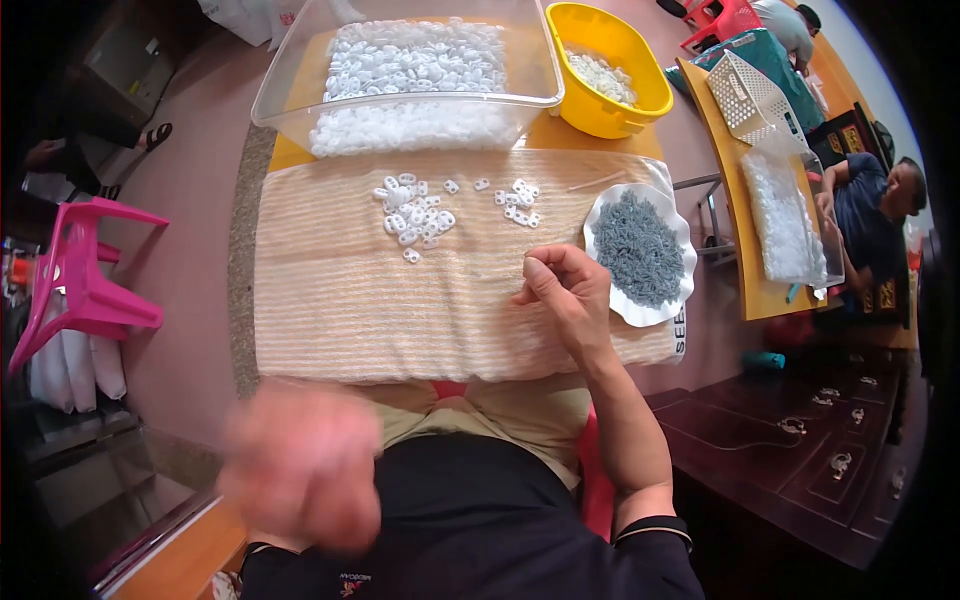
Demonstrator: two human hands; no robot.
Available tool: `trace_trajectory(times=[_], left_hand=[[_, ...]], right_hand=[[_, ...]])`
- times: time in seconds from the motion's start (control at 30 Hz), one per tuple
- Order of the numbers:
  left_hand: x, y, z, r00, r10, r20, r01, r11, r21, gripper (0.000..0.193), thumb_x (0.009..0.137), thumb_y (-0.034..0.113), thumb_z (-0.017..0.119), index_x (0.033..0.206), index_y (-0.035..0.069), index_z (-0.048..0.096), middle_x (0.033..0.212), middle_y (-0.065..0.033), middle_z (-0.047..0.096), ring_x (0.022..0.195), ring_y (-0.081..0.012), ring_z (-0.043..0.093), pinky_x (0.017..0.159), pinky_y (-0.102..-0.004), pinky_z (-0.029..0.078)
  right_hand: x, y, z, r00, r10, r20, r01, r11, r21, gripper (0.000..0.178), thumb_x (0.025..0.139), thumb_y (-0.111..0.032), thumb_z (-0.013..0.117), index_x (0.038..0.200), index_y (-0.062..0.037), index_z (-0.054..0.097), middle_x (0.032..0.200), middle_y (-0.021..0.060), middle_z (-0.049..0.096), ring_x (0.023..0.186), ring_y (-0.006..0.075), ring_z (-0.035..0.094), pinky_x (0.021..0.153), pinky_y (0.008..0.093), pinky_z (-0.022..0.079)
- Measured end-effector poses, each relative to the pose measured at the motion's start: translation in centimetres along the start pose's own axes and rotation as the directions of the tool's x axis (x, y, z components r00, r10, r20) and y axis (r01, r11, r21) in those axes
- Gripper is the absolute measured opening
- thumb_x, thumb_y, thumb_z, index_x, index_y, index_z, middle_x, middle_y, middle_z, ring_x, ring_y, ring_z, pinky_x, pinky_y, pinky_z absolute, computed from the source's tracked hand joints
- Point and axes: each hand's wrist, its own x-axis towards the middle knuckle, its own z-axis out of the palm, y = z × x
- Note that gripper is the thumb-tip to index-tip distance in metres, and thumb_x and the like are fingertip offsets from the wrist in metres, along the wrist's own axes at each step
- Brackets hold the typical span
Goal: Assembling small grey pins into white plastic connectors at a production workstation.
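My right hand (568,292) is over the striped cloth (340,310), its thumb and index fingertips pressed together; whatever may be between them is too small to make out. Close to that hand, on its right, sits a white wavy-rimmed plate (641,316) heaped with small grey parts (640,248). My left hand (300,462) is raised low on the left, off the cloth's near edge, and its fingers are smeared by motion. Ahead lies a loose pile of small white two-holed plastic pieces (408,215), with a smaller group of white pieces (520,200) to its right.
Behind the cloth stand a clear plastic bin (275,105) full of white pieces and a yellow basin (610,122). A thin stick (597,181) lies near the plate. A pink stool (95,270) is at left. Another person (870,215) sits at a side table (755,290) on the right.
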Motion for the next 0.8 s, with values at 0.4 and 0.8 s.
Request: trace_trajectory(times=[0.4, 0.8], left_hand=[[-2.0, 6.3, -1.1, 0.970, 0.025, -0.243, -0.243, 0.196, -0.950, 0.006, 0.087, 0.005, 0.064, 0.091, 0.009, 0.066, 0.099, 0.0032, 0.057, 0.082, -0.0105, 0.056, 0.061, -0.0230, 0.049], [-0.1, 5.4, -1.3, 0.992, -0.009, -0.126, -0.122, 0.212, -0.970, 0.014, 0.086, 0.008, 0.067, 0.100, 0.011, 0.067, 0.103, -0.0046, 0.059, 0.090, -0.0166, 0.058, 0.065, -0.0271, 0.055]], right_hand=[[-0.4, 1.0, -0.1, 1.000, 0.003, 0.011, -0.002, 1.000, -0.029, 0.010, 0.092, -0.008, 0.061, 0.094, 0.0018, 0.061, 0.077, 0.0019, 0.060, 0.064, 0.0094, 0.061, 0.060, 0.0230, 0.053], [-0.2, 1.3, -0.5, 1.000, 0.008, 0.009, -0.008, 0.999, -0.035, 0.010, 0.092, -0.008, 0.061, 0.095, 0.0021, 0.061, 0.077, 0.0019, 0.061, 0.064, 0.0093, 0.061, 0.060, 0.0231, 0.054]])
